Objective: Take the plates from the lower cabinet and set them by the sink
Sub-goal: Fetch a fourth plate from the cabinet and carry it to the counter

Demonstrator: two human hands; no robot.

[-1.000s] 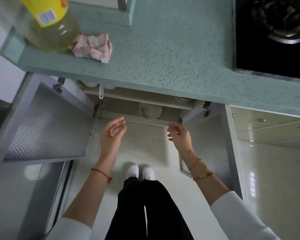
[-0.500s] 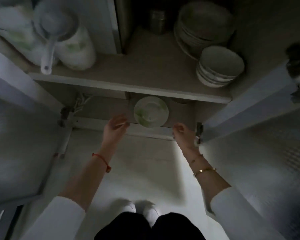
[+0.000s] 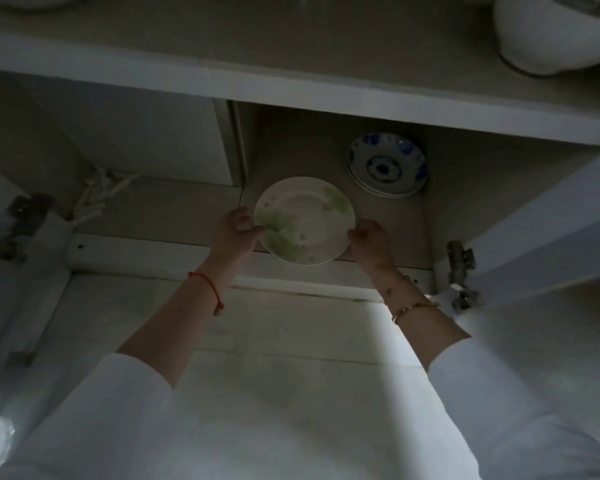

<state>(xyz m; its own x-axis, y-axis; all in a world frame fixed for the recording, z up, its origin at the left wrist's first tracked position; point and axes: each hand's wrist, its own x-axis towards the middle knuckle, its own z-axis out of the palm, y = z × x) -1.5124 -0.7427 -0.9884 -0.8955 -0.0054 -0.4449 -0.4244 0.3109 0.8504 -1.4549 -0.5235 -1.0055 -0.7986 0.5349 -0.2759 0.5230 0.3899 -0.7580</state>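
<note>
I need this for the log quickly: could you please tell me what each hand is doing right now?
Left hand: closed on the left rim of the green-patterned plate.
Right hand: closed on the same plate's right rim.

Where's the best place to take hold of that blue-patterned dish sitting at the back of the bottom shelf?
By its rim, I'd judge. The blue-patterned dish rests on other dishes, so its raised edge overhangs and fingers can slip under. Come from the front, through the open cabinet, with a grip on opposite sides, as the left hand and right hand hold the green-flowered plate.
</note>
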